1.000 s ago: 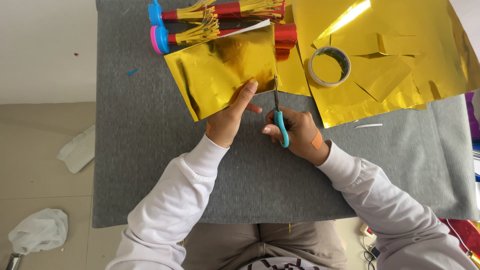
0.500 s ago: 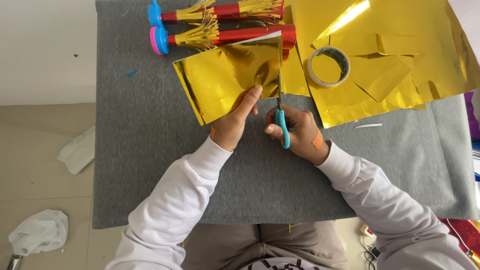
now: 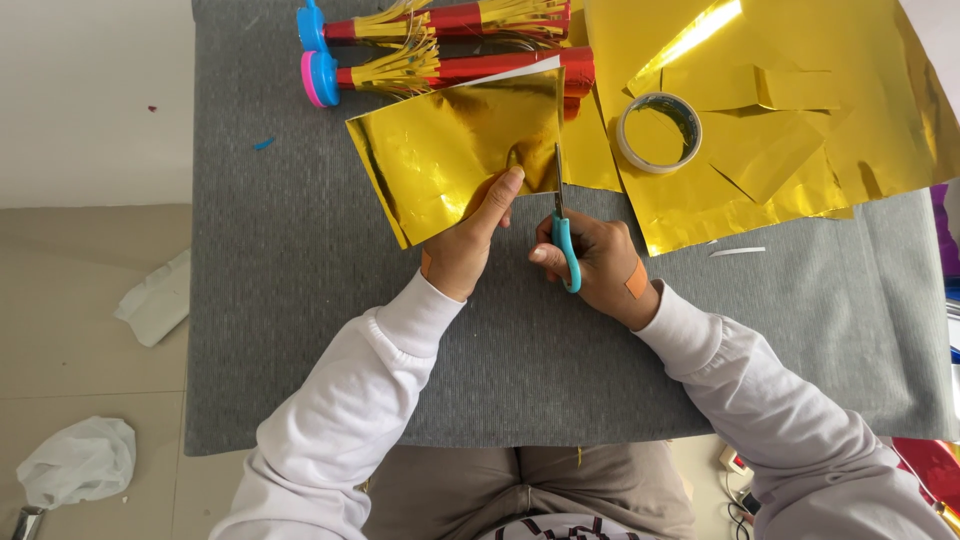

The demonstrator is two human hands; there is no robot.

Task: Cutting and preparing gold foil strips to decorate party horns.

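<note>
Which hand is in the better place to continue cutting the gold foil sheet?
Probably the right hand: it already holds the scissors, with the blades at the right edge of the gold foil sheet. The left hand is busy holding the sheet.

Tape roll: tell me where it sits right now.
In the head view, the tape roll lies flat on the large gold foil sheet, upper right of centre, beyond the right hand and its scissors.

The gold foil piece hides the left hand's fingers; the large gold sheet runs off frame
</note>
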